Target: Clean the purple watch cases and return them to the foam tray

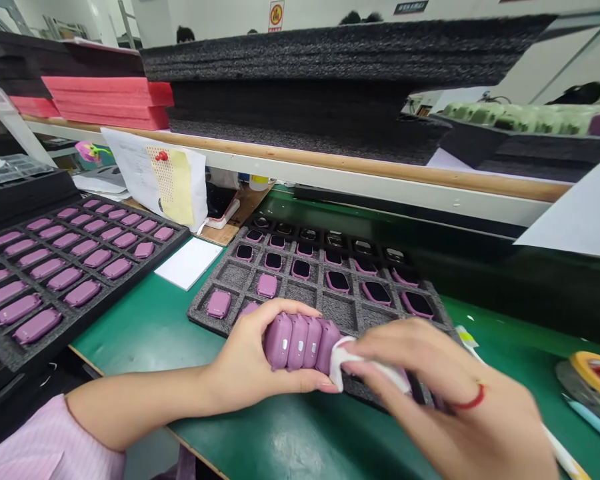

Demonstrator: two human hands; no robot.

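Note:
My left hand (250, 353) is closed around a row of several purple watch cases (300, 343), gripped side by side between thumb and fingers. A white cloth (341, 360) is pinched in my right hand (430, 373) and touches the rightmost case; that hand is slightly blurred. Beneath both hands lies a dark grey foam tray (290, 293) with square pockets. Its back rows hold purple watch cases with black screens (338, 281). Nearer, plain purple cases (219, 304) sit in some pockets at the left. My hands hide part of the tray's front.
Another foam tray (10, 347) full of purple cases stands at the left. A white pad (189, 263) lies between the trays on the green table (260, 427). A tape roll (597, 377) sits at right. Overhead, a shelf (330, 170) carries black foam stacks (300, 63).

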